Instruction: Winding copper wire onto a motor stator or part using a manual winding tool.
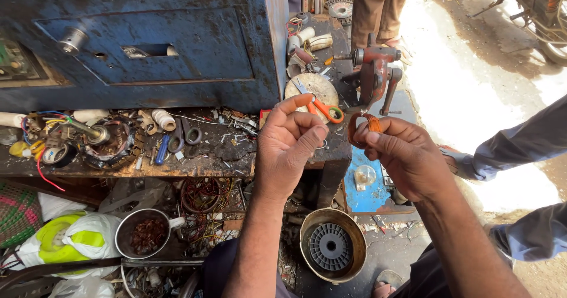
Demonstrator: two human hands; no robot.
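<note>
Here, above the cluttered wooden tabletop (195,163), the right hand (404,156) pinches a small coil of thin copper wire (363,126) — light, springy, probably easily kinked, best held by its rim — while the left hand (289,147) curls, fingertips pinched, apparently on a fine strand.

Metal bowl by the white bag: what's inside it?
The metal bowl holds a heap of reddish-brown scraps, likely copper wire bits. They cover the bottom, so whatever lies beneath them can't be seen.
</note>
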